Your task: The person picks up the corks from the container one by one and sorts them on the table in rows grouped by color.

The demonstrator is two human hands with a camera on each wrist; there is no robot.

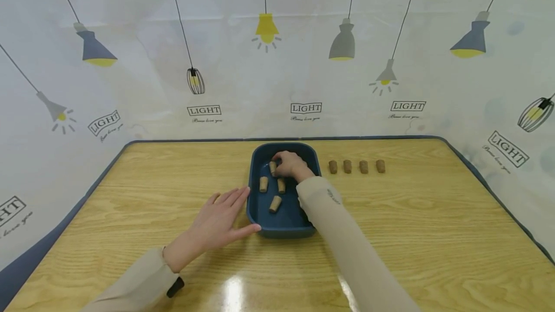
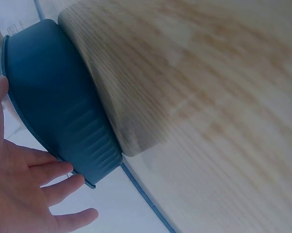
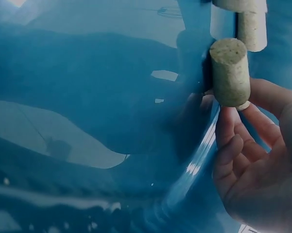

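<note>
A deep blue tray (image 1: 286, 232) with rounded corners stands on the table, with several pale corks lying inside. My right hand (image 1: 291, 163) reaches over the tray's right side and pinches the farthest cork (image 1: 273, 168) between thumb and fingers. In the right wrist view, a nearer cork (image 3: 231, 73) hides most of the pinched one, and only a sliver shows by the fingertips. My left hand (image 1: 221, 220) lies at the tray's left side, fingers outstretched. Its thumb and fingertips touch the rim in the left wrist view (image 2: 48, 170).
Several darker brown corks stand in a row right of the tray, the nearest cork (image 1: 333, 166) close to its wall. The wooden table (image 1: 173, 172) has a dark blue edge, with a lamp-printed backdrop (image 1: 234, 61) behind it.
</note>
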